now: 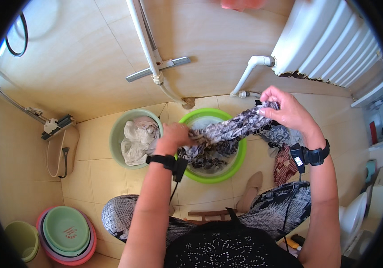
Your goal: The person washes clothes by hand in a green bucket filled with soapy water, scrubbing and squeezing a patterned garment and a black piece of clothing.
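Observation:
A twisted length of black, grey and white patterned cloth (238, 125) stretches between my two hands, above a bright green basin (242, 163). My left hand (176, 136) is closed round its lower end, over the basin's left rim. Higher and to the right, my right hand (285, 108) pinches the other end, raised past the basin's right rim. More of the same cloth hangs down into the basin, where some water shows. To the left stands a pale green basin (113, 138) holding white and pinkish garments (138, 138).
Grey and red-checked clothes (285, 165) lie on the floor at right. A white radiator (320, 40) and pipes line the far wall, with a squeegee (158, 69) leaning there. Stacked basins (66, 228) and a green bucket (22, 239) stand at the near left.

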The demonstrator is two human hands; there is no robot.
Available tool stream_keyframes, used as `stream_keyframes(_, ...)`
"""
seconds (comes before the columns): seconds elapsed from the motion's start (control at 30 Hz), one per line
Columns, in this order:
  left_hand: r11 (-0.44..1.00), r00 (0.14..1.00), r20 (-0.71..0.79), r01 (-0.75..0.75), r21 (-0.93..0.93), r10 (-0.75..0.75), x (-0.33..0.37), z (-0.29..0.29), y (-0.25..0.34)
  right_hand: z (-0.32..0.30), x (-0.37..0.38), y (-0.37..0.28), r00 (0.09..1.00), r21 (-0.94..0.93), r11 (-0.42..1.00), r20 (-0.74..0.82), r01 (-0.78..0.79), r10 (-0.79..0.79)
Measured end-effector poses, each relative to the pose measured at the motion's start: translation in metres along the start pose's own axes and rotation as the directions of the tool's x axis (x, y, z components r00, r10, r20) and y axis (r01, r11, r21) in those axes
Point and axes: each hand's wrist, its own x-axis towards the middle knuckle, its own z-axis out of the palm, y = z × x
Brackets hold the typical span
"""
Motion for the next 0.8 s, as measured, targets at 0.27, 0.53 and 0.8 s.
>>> stream_keyframes(0.27,0.685,0.935,-0.341,-0.311,-0.659,0.097,-0.037,-0.141,0.002,-0.008,-0.034,0.025,0.936,-0.895,0.295,-0.279,-0.335,0.217)
stream_keyframes(0.53,-0.383,0.918,-0.394,-0.349,-0.855,0.041,-0.055,-0.150,0.027,-0.001,-0.015,0.038,0.952,-0.603,0.792,-0.289,-0.098,-0.103)
stream_keyframes(0.8,0.982,0.985,0.002,-0.170,0.086,0.170,-0.058,-0.135,0.027,-0.019,-0.008,0.042,0.871,0.426,0.904,-0.457,0.038,0.179)
